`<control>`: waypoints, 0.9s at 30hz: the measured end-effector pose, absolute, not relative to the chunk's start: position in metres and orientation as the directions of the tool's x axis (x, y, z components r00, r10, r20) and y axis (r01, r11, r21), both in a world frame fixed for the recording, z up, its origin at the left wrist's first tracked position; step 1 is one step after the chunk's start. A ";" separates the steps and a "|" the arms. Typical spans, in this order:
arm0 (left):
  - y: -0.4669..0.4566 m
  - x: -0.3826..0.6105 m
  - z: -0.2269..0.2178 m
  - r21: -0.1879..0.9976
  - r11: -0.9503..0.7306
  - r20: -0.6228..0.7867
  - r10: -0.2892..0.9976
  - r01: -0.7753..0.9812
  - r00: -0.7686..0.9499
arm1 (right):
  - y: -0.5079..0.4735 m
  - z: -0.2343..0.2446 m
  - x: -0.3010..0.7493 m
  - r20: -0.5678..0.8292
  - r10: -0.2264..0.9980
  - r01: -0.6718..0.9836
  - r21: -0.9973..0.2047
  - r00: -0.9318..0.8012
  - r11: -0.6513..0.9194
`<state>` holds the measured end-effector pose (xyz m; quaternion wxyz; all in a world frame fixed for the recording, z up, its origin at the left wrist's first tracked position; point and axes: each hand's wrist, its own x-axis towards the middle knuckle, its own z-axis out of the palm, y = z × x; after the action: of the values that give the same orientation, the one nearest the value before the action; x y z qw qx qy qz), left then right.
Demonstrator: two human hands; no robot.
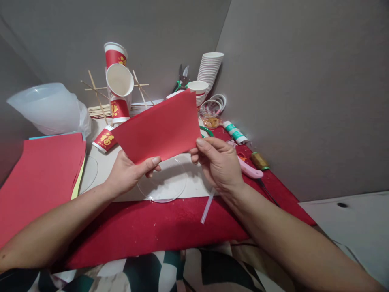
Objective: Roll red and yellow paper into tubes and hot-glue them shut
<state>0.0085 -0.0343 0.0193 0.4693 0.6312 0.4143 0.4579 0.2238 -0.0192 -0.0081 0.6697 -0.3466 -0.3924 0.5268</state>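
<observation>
A rectangular piece of red paper (161, 125) is held up in front of me, tilted, above the white board (194, 174). My left hand (130, 170) grips its lower edge, thumb in front and the other fingers mostly hidden behind. At the lower right corner, my right hand (220, 162) pinches the paper between thumb and fingers. Under the hands lies a clear round disc or ring (162, 199) on the board. A translucent stick (207, 207) pokes out below my right hand; it looks like a glue stick, lying over the board's front edge.
Red sheets (45, 174) lie at left beside a white plastic bag (51, 109). Behind the paper stand printed paper cups (119, 81) with wooden sticks (95, 111). A cup stack (210, 67), green-handled pliers (182, 77), a pink glue gun (251, 168) and a thread spool (259, 161) are at right.
</observation>
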 end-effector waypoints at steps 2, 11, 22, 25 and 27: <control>-0.032 0.008 0.018 0.976 -0.207 0.189 0.961 0.073 0.201 | -0.009 -0.006 0.236 0.150 0.951 -0.449 -0.854 0.270 0.262; -0.032 0.011 0.014 0.982 -0.190 0.180 0.957 0.021 0.229 | -0.018 -0.002 0.228 0.057 0.988 -0.368 -0.930 -0.145 0.000; -0.038 0.018 0.008 0.994 -0.109 0.108 0.934 -0.014 0.342 | -0.038 -0.020 0.201 0.057 0.976 -0.285 -0.959 -0.213 -0.006; -0.031 0.015 0.008 0.996 -0.071 0.084 0.951 -0.056 0.297 | -0.035 -0.017 0.207 0.044 0.996 -0.261 -0.965 -0.077 0.023; -0.023 0.010 0.007 0.994 -0.073 0.090 0.966 -0.081 0.241 | -0.030 -0.014 0.212 0.055 0.998 -0.296 -0.953 0.041 0.064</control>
<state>0.0099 -0.0235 0.0070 0.5543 0.5596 0.3955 0.4725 0.2123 -0.0300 -0.0135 0.5924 -0.4120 -0.4257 0.5459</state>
